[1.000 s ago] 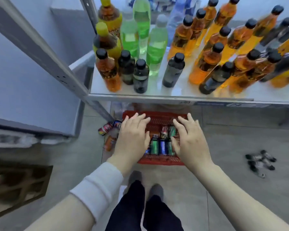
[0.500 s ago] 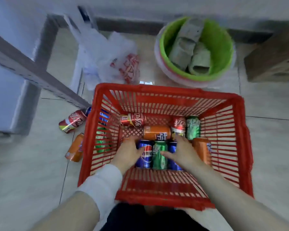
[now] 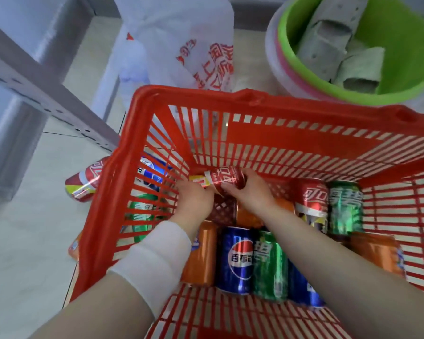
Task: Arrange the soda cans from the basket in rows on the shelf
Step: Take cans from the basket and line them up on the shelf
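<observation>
A red plastic basket (image 3: 304,111) sits on the floor below me and holds several soda cans lying on their sides. Both hands reach into its far left corner and hold one red cola can (image 3: 222,178) between them. My left hand (image 3: 194,198) grips its left end, and my right hand (image 3: 250,189) curls round its right end. Nearer me lie a blue cola can (image 3: 235,260), a green can (image 3: 269,265) and orange cans (image 3: 202,255). A red can (image 3: 311,199) and a green can (image 3: 344,206) lie at the right. The shelf top is out of view.
Outside the basket's left wall, a red can (image 3: 88,179) and other cans lie on the tiled floor. A grey perforated shelf post (image 3: 34,77) slants at upper left. A white printed plastic bag (image 3: 194,45) and a green tub (image 3: 402,77) holding grey rolls stand behind the basket.
My view dropped from the bottle shelf down into the basket. Both hands moved from the near cans to the far left corner and took hold of the red cola can.
</observation>
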A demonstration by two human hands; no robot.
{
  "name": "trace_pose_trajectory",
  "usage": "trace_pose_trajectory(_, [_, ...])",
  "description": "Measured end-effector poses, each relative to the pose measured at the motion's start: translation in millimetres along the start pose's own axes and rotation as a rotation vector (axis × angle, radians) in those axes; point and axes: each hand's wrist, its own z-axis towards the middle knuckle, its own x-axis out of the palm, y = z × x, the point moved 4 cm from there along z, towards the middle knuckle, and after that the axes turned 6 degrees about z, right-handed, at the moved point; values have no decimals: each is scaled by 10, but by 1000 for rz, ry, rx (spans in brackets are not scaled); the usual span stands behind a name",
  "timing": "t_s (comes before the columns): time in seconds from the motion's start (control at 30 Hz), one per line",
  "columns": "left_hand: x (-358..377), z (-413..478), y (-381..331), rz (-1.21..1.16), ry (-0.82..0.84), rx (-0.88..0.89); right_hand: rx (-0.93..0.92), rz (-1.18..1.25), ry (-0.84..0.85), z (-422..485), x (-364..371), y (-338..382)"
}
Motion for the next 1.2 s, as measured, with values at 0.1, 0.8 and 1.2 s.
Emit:
trace_pose_trajectory(0.1, [0,-104,64,-215,111,-104,-57,47,-69,-89,-77,71])
trace_pose_trajectory(0.8, [-2932,-4381,-1657,-303,288,166,-123,573,-11,-3635,-2916,3209])
trace_pose_trajectory(1.2, [-4475,-5909,-3155,-210,575,600,-169,621,65,-5024,-4443,5015])
